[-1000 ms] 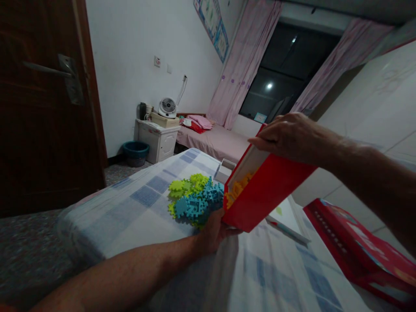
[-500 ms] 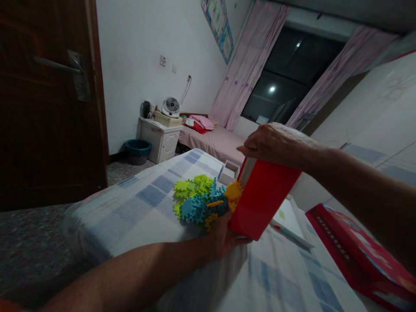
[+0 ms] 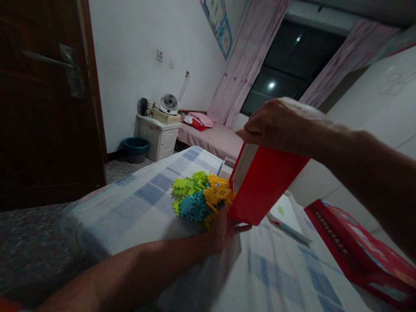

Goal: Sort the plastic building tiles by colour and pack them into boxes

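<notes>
A red box (image 3: 269, 184) is tipped on its side, its open end facing left over the bed. My right hand (image 3: 279, 123) grips its upper edge, fingers closed over the rim. Under the lower edge, my left hand (image 3: 224, 229) supports the box, its fingers partly hidden beneath. Orange toothed plastic pieces (image 3: 216, 193) lie in a heap at the box's mouth. Beside them are blue gear-shaped pieces (image 3: 193, 207) and lime green ones (image 3: 188, 186), all piled together on the checked cloth (image 3: 130, 216). What is still inside the box is hidden.
A small white box (image 3: 225, 168) stands behind the pile. To the right lie a flat white tray-like box (image 3: 289, 214) and a large red printed box (image 3: 360, 251). Beyond the cloth are a teal bucket (image 3: 135, 149), a white cabinet (image 3: 159, 138) and a brown door (image 3: 48, 130).
My right hand has raised the red box's upper end, tilting it further. More orange pieces have slid out onto the pile, covering part of the blue ones.
</notes>
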The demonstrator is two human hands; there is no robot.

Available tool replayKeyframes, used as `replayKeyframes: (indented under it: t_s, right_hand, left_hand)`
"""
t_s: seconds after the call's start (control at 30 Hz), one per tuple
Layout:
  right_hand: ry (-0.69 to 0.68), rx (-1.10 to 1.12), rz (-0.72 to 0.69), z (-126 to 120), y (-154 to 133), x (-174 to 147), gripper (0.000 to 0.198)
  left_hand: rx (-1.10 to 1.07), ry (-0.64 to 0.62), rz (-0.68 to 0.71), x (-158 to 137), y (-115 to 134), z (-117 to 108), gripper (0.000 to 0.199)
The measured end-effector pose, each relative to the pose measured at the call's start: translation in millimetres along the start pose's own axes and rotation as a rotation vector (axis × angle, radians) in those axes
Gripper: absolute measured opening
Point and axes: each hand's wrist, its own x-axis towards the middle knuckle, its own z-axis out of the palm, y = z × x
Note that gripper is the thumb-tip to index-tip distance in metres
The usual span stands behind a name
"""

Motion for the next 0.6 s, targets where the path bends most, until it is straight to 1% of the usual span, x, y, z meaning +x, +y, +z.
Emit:
replayKeyframes:
  t_s: [0.03, 0.07, 0.13, 0.2, 0.23, 0.27, 0.33, 0.37, 0.4, 0.43, 0.5, 0.57, 0.6]
  right_hand:
    - [0.013, -0.02, -0.019, 0, -1, 0, 0.067]
    - [0.016, -0.041, -0.051, 2, -1, -1, 0.065]
    - [-0.017, -0.079, -0.108, 8, 0, -2, 0.056]
    - [-0.051, -0.103, -0.116, 11, 3, -5, 0.051]
    - [-0.062, -0.109, -0.096, 9, 4, -7, 0.053]
    - [-0.066, -0.118, -0.061, 4, 4, -8, 0.06]
    - [-0.034, -0.162, 0.001, -10, 1, -11, 0.074]
    - [-0.015, -0.191, 0.02, -17, -2, -12, 0.078]
    - [-0.004, -0.214, 0.026, -21, -6, -12, 0.079]
    - [-0.005, -0.221, 0.015, -22, -8, -13, 0.077]
    - [-0.059, -0.174, -0.018, -16, -9, -16, 0.069]
    - [-0.113, -0.102, -0.026, -4, -3, -23, 0.066]
    - [-0.084, -0.074, -0.003, 1, 3, -30, 0.068]
  left_hand:
    - [-0.006, 0.0, 0.014, 0, 0, -1, 0.041]
    - [-0.016, -0.006, -0.001, 0, -1, -1, 0.042]
    - [-0.034, -0.034, -0.095, 0, -4, -2, 0.045]
    - [-0.037, -0.082, -0.162, 0, -5, -1, 0.047]
    - [-0.03, -0.102, -0.161, 0, -4, 0, 0.046]
    - [-0.021, -0.111, -0.13, 0, -3, 1, 0.044]
    - [-0.018, -0.09, -0.002, 0, 2, 3, 0.039]
    - [-0.023, -0.075, 0.058, 0, 3, 4, 0.037]
    - [-0.028, -0.066, 0.09, -1, 4, 4, 0.036]
    - [-0.03, -0.067, 0.086, -2, 4, 5, 0.035]
    - [-0.018, -0.091, -0.023, -3, 0, 5, 0.036]
    - [0.016, -0.128, -0.119, -3, -4, 6, 0.036]
    - [0.042, -0.147, -0.123, -3, -5, 5, 0.036]
